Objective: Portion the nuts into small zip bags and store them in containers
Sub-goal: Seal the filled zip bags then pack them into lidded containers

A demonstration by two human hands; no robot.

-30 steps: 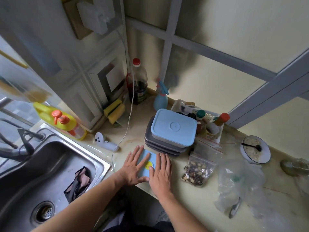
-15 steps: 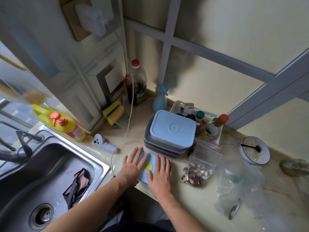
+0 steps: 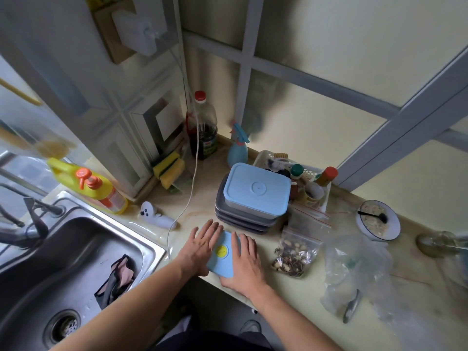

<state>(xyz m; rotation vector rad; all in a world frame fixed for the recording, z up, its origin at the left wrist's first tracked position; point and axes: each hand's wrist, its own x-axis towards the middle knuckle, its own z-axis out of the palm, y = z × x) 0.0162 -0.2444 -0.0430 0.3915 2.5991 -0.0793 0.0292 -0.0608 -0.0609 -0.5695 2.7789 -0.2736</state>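
Note:
A small blue container [image 3: 223, 258] with a yellow sticker on its lid sits at the counter's front edge. My left hand [image 3: 202, 245] lies flat on its left side and my right hand [image 3: 244, 264] flat on its right side, fingers stretched out, pressing on the lid. Just right of my right hand lies a zip bag of mixed nuts [image 3: 293, 254], with empty zip bags [image 3: 310, 219] behind it. A larger blue-lidded container [image 3: 257, 188] is stacked on grey containers [image 3: 243, 220] directly behind my hands.
A steel sink [image 3: 63, 262] holding a rag is on the left. A white controller [image 3: 154, 216] and a hanging cable [image 3: 187, 198] lie left of the stack. Crumpled clear plastic [image 3: 354, 269], a metal spoon [image 3: 352, 307] and a bowl [image 3: 378, 224] are on the right.
My hands have slid apart on the small container, so more of the blue lid and its sticker shows between them. Nothing else on the counter has moved.

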